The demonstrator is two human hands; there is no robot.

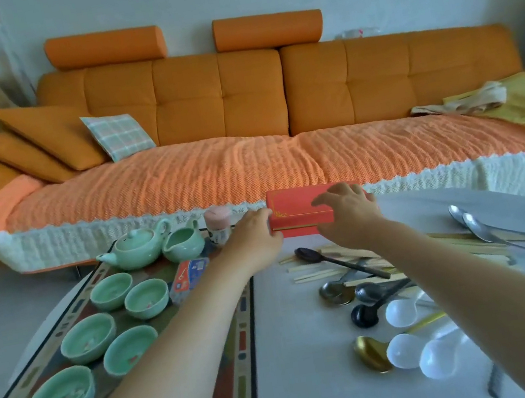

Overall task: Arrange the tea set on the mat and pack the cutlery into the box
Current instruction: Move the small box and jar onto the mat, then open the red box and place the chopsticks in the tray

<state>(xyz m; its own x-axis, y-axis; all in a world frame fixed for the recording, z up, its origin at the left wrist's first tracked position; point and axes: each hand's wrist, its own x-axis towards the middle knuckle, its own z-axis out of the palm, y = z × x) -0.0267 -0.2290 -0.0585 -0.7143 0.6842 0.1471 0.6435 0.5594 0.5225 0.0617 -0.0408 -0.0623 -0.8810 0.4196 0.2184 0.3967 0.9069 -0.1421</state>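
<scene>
- Both hands are out at twelve o'clock on the red box [301, 208], which sits at the far edge of the counter [296, 349] with its lid on.
- The left hand [255, 236] grips the box's nine o'clock end. The right hand [349, 217] drapes its fingers [326, 196] over the lid, thumb low on the near face. Both hands are holding the box, neither is spread wide.
- My read: this is the opening move of the packing, either getting the lid off or drawing the box closer.
- To do it well, let the left hand pin the base while the right lifts the lid straight up without a twist. A squared, snug lid could jam if it tilts.
- Then set the base down toward four o'clock, beside the cutlery, to keep the reaches short.
- The box looks like stiff matte card, sharp-cornered, with a thin gold line border. It is probably light.
- The cutlery heap at four o'clock is a jumble: pale slim chopsticks [318, 271], a dark wooden spoon [305, 253], glossy white plastic spoons [401, 312], a gold spoon [370, 352] and long steel spoons [481, 228].
- The rounded bowls look slick. Whether the long ones fit the box, I cannot tell.
- At eight o'clock, the patterned mat [234, 370] carries the teapot [139, 247], pitcher [183, 245] and five shallow cups [88, 337]. All are smooth, pale green glazed ware, and that half looks done.
</scene>
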